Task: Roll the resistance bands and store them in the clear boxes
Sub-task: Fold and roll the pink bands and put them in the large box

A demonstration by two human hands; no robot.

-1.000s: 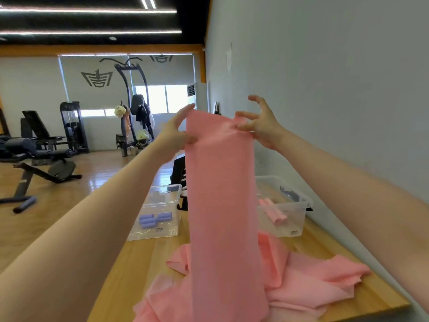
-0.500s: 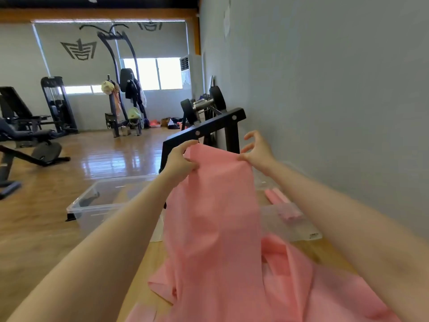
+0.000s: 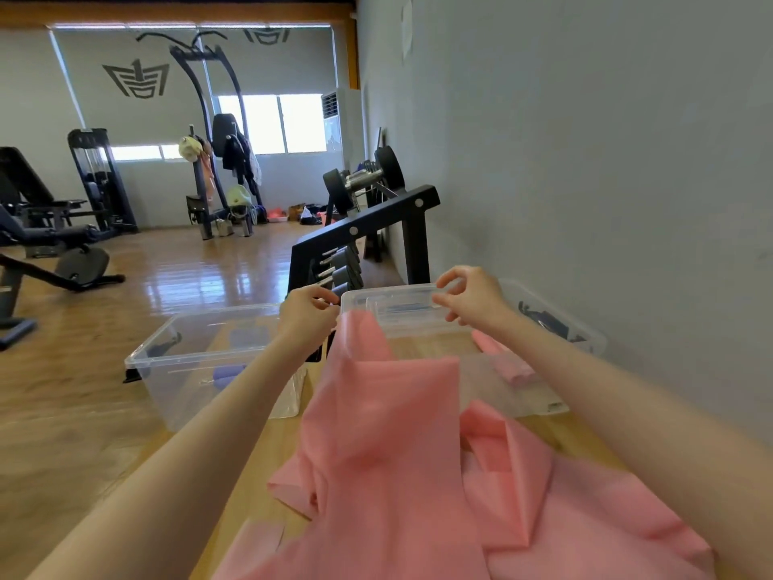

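Observation:
A long pink resistance band [image 3: 389,433] rises from a crumpled pile on the wooden table [image 3: 247,487] up toward my hands. My left hand [image 3: 307,320] pinches the band's upper left corner. My right hand [image 3: 472,301] hovers over the right clear box [image 3: 585,332] with fingers curved and a gap between thumb and fingers; the band's right corner droops below it. Pink rolled bands [image 3: 512,368] lie in that box. The left clear box [image 3: 163,362] holds purple rolled bands [image 3: 228,373].
A grey wall runs along the table's right side. A black dumbbell rack [image 3: 368,232] stands just beyond the boxes. Weight benches [image 3: 46,244] and a cable machine [image 3: 209,131] stand farther back on the wooden floor.
Both hands have come down from head height to just above the boxes. The band's top edge has sagged, and its right corner has left my right hand.

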